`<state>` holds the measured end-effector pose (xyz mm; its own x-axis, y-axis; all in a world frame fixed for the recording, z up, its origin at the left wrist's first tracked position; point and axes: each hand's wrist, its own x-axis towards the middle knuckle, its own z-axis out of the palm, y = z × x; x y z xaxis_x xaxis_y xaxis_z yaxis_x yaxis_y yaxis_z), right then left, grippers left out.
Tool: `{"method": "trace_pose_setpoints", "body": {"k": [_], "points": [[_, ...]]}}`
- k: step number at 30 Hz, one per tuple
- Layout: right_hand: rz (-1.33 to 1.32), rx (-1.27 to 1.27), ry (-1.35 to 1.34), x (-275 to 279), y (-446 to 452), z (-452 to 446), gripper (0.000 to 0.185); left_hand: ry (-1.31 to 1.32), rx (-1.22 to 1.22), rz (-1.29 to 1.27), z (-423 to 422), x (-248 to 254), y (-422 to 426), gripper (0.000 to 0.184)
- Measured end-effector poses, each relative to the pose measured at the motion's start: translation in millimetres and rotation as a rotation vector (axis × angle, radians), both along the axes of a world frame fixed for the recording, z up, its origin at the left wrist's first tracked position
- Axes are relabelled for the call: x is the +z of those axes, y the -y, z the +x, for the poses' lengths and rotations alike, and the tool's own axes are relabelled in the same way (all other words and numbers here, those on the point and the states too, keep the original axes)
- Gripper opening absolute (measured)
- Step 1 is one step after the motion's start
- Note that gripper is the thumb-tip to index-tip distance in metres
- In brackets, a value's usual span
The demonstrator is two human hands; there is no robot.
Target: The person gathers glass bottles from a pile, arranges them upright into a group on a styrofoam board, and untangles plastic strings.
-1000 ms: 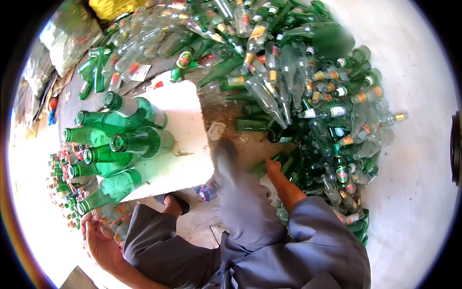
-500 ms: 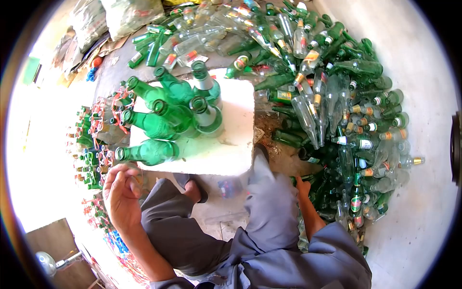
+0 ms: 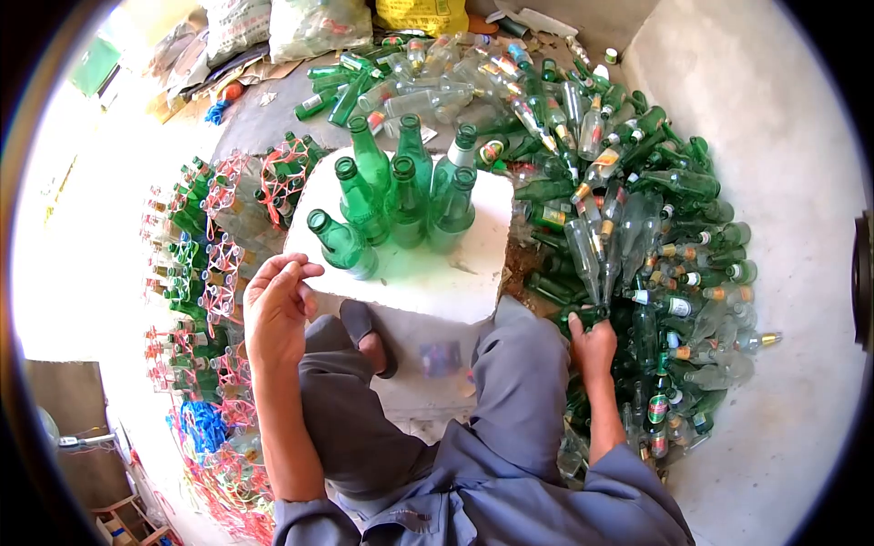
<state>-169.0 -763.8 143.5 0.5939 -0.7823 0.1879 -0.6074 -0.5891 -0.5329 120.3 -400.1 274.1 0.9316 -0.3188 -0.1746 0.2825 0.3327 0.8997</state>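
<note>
Several green glass bottles [image 3: 407,205] stand upright in a cluster on a white block [image 3: 428,287] in front of my knees. One green bottle [image 3: 341,244] stands at the block's near left corner. Close to it, my left hand [image 3: 278,309] hovers with loosely curled fingers and nothing visible in them. Down by my right knee, my right hand [image 3: 594,348] is closed round a dark green bottle [image 3: 590,315] at the edge of a large heap of loose bottles [image 3: 678,182]. Much of that bottle is hidden by the hand and the heap.
Bottles bundled with red string [image 3: 223,264] stand in rows on the left, near blue string [image 3: 202,426]. White sacks [image 3: 319,27] and a yellow sack [image 3: 421,15] lie at the back. A pale wall [image 3: 783,164] bounds the heap on the right.
The view has shifted. The bottle lying tilted at the block's near left corner now stands upright, with my left hand still beside it. My right hand shows more fully at the heap.
</note>
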Motion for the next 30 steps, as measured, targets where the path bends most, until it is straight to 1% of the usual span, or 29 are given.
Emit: {"method": "trace_pose_setpoints", "body": {"k": [2, 4, 5, 9, 12, 13, 16, 18, 20, 23, 26, 30], "points": [[-0.068, 0.134, 0.129, 53, -5, 23, 0.029, -0.008, -0.004, 0.003, 0, 1, -2, 0.019], [-0.148, 0.225, 0.177, 91, -10, 41, 0.023, -0.017, -0.008, 0.002, 0, 2, -3, 0.019], [-0.145, 0.262, 0.217, 106, -14, 50, 0.021, -0.023, -0.018, 0.000, 0, 2, -3, 0.018], [-0.083, 0.399, 0.309, 153, -38, 82, 0.020, -0.043, -0.021, -0.028, 1, 3, -4, 0.017], [-0.154, 0.549, 0.320, 179, -68, 105, 0.020, -0.059, -0.016, -0.042, 2, 3, -5, 0.016], [-0.164, 0.575, 0.324, 181, -76, 113, 0.019, -0.066, -0.017, -0.048, 2, 4, -5, 0.016], [-0.060, 0.656, 0.312, 175, -97, 134, 0.018, -0.082, -0.013, -0.049, 3, 4, -5, 0.015], [-0.074, 0.742, 0.301, 166, -109, 150, 0.024, -0.094, -0.013, -0.056, 3, 4, -5, 0.014], [-0.082, 0.768, 0.285, 161, -124, 167, 0.024, -0.104, -0.013, -0.061, 5, 5, -5, 0.014], [-0.038, 0.802, 0.300, 140, -133, 191, 0.022, -0.118, -0.014, -0.067, 6, 4, -5, 0.013], [-0.069, 0.836, 0.316, 128, -140, 206, 0.022, -0.125, -0.014, -0.067, 6, 5, -5, 0.012], [-0.009, 0.810, 0.334, 124, -148, 220, 0.019, -0.129, -0.010, -0.083, 6, 4, -3, 0.011]]}}
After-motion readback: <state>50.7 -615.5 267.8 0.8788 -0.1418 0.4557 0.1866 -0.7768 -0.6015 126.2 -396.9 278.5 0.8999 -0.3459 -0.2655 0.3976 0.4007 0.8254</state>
